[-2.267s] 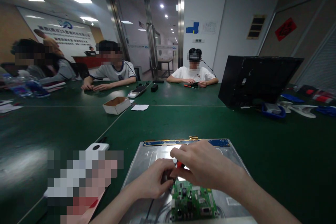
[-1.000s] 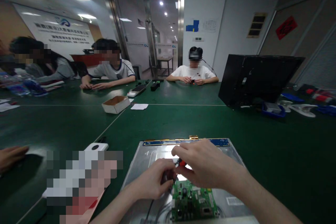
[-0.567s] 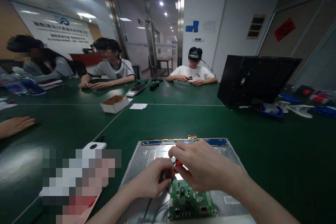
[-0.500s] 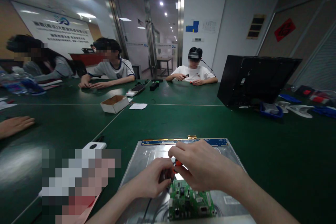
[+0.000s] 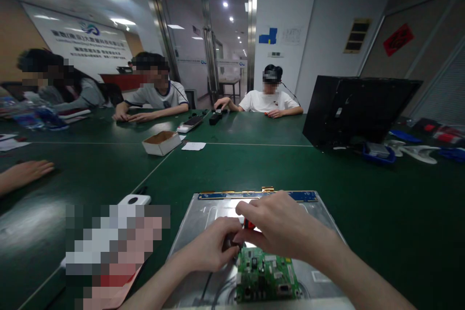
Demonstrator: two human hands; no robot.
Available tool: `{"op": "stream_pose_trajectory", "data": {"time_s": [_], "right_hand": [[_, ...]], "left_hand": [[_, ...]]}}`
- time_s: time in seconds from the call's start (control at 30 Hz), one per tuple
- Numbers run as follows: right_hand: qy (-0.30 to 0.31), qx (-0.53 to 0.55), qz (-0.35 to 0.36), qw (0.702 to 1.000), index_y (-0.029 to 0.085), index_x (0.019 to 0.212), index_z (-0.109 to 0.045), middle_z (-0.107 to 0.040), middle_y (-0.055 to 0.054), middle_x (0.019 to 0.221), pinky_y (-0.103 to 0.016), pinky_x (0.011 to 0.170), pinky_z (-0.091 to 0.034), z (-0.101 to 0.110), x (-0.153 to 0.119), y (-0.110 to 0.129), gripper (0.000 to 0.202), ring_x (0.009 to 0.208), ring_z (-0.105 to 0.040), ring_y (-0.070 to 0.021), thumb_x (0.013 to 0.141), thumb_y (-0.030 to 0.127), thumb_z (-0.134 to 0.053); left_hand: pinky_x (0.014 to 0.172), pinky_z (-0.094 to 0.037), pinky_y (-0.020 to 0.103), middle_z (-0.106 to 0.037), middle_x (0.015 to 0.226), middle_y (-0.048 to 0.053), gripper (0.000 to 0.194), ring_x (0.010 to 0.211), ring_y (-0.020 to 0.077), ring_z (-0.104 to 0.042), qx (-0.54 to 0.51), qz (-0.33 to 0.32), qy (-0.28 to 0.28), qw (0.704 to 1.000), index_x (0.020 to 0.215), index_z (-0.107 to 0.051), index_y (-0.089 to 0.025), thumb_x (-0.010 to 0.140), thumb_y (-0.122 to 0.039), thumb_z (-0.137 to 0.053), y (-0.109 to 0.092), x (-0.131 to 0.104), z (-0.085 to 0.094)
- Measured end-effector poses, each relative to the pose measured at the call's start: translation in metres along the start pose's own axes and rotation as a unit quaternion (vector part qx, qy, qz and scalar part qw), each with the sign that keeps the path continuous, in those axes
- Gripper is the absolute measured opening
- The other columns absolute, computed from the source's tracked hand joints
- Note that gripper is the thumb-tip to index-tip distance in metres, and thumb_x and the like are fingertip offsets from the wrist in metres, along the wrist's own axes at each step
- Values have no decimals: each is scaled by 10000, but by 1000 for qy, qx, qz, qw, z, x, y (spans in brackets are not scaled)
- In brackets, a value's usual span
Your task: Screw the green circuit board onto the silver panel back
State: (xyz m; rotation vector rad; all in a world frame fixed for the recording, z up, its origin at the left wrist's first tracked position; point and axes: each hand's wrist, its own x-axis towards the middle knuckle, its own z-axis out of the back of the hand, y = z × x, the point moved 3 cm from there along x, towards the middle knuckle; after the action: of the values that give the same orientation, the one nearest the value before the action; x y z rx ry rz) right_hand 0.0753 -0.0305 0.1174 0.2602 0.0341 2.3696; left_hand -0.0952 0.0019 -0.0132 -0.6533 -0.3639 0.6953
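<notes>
Green circuit board [image 5: 267, 273] lies on the metal panel [image 5: 323, 215], just nearer the wearer than both hands. Right hand [image 5: 281, 223] is nearly closed, fingers and thumb around a red item [image 5: 248, 224]. Left hand [image 5: 216, 247] is curled at the board's far left corner; whether it grips anything cannot be told. Count: one circuit board, one panel, one red item, one blue strip [image 5: 307, 196] along the panel's far edge. Green tabletop [image 5: 381, 213] extends past the panel's far and right edges; phone-like white object [image 5: 135, 200] lies to its left
</notes>
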Motion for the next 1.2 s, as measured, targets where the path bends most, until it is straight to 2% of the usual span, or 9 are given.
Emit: {"op": "stream_pose_trajectory", "data": {"time_s": [0.27,0.37,0.5,0.7,0.83,0.97,1.07,1.2], "right_hand": [[-10,-1,1,1000,181,966,-599,-726,-28,859,-293,519,-199,-3,1,0,158,643,-585,-135,951,331,-645],[-22,-2,4,1000,178,967,-595,-726,-43,862,-304,524,-198,-6,3,3,138,646,-595,-145,980,313,-573],[-41,43,9,998,175,1069,-572,-739,-53,915,-303,552,-247,-9,2,5,140,702,-639,-165,945,227,-532],[-8,90,4,996,179,1175,-537,-735,-61,989,-289,600,-313,-1,-2,2,294,766,-650,-177,883,189,-568],[10,83,17,996,184,1058,-559,-714,-38,976,-279,575,-288,4,-4,2,219,735,-606,-148,845,139,-576],[-8,55,25,998,197,948,-572,-711,-20,898,-294,546,-230,0,0,5,99,701,-588,-146,882,246,-628],[-19,3,7,1000,199,946,-604,-711,-31,828,-308,535,-181,-7,4,6,177,644,-580,-147,966,375,-604],[-26,-19,-4,999,196,954,-608,-715,-39,802,-312,541,-188,-10,5,6,168,628,-587,-147,1007,342,-546]], "left_hand": [[863,-491,351,-639,871,41,170,922,245,-602,17,-9,14,1000,887,-627,-184,738,-131,-564,-1,1,0],[833,-502,335,-648,891,42,182,887,229,-602,7,-6,-2,1000,930,-632,-178,756,-152,-583,-2,0,0],[763,-509,297,-649,856,36,179,838,210,-598,-16,-16,-2,1000,947,-633,-176,775,-158,-586,-3,1,1],[774,-508,304,-649,860,36,195,863,223,-602,-12,-8,5,1000,908,-625,-185,732,-118,-575,-4,1,2],[824,-503,324,-650,906,41,218,915,237,-603,-1,8,3,1000,926,-627,-186,724,-115,-583,0,-1,1],[829,-506,340,-655,937,49,220,904,243,-601,2,4,-8,1000,955,-634,-181,746,-142,-581,6,-1,-3],[841,-502,350,-664,947,50,250,902,242,-602,-1,-21,-23,1000,974,-634,-182,738,-134,-567,4,0,-2],[782,-500,324,-672,943,50,227,840,217,-597,-16,-33,-37,999,973,-624,-181,751,-150,-587,-3,1,2]]}}
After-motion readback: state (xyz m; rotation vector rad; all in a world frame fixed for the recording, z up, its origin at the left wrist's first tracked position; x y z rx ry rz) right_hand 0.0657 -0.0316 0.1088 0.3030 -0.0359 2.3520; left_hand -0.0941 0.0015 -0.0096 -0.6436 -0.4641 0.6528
